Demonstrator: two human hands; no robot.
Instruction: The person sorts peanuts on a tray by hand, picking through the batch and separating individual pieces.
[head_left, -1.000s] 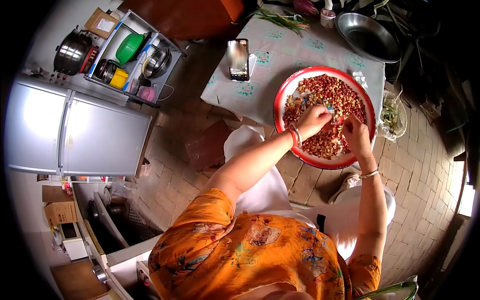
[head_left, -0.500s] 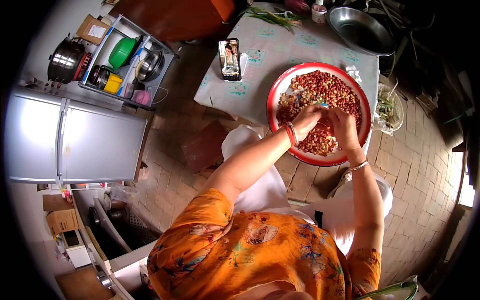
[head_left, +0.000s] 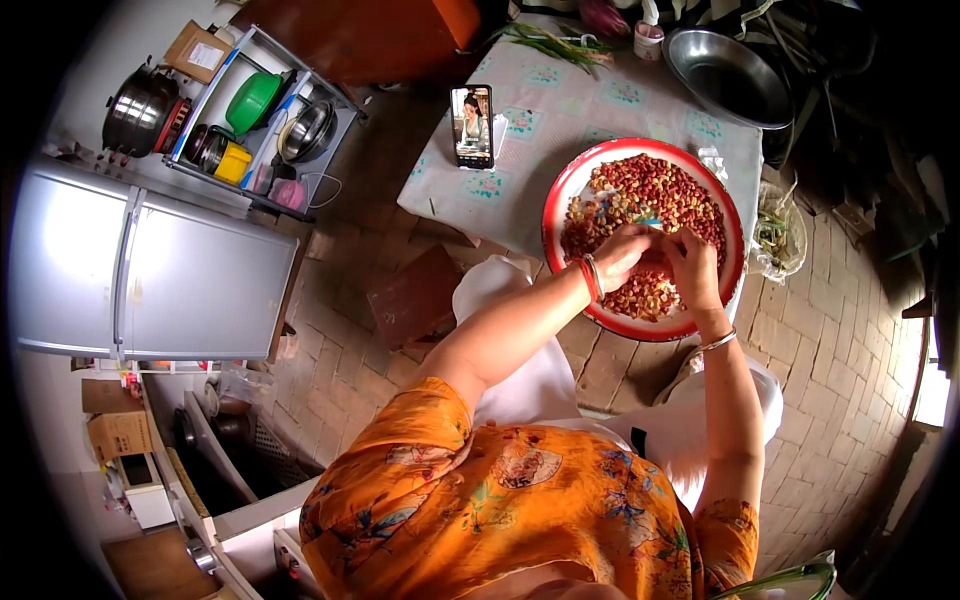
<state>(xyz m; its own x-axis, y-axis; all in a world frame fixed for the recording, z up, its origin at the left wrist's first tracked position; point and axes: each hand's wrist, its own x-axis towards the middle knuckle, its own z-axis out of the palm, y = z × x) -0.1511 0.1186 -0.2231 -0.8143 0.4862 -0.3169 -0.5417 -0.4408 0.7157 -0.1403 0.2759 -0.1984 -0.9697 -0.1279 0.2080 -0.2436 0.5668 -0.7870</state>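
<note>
A round white tray with a red rim (head_left: 553, 225) sits at the table's near edge, holding a layer of red-skinned and paler peanuts (head_left: 680, 190). Over its near half, my left hand (head_left: 627, 250) and my right hand (head_left: 692, 262) meet at the fingertips. Both are closed in a pinch; whatever lies between the fingers is too small and hidden to make out. A small blue-white piece (head_left: 650, 222) shows just beyond the fingertips.
A phone (head_left: 472, 127) stands upright on the patterned tablecloth (head_left: 540, 125). Behind are green onions (head_left: 560, 45), a cup (head_left: 648, 40) and a metal basin (head_left: 728, 75). A plastic-lined basket (head_left: 780, 230) is right of the table. Left are a fridge (head_left: 200, 280) and shelf rack (head_left: 290, 190).
The view has shifted slightly, so the table and tray appear a little lower and farther right. My hands stay together over the peanuts, with small finger changes.
</note>
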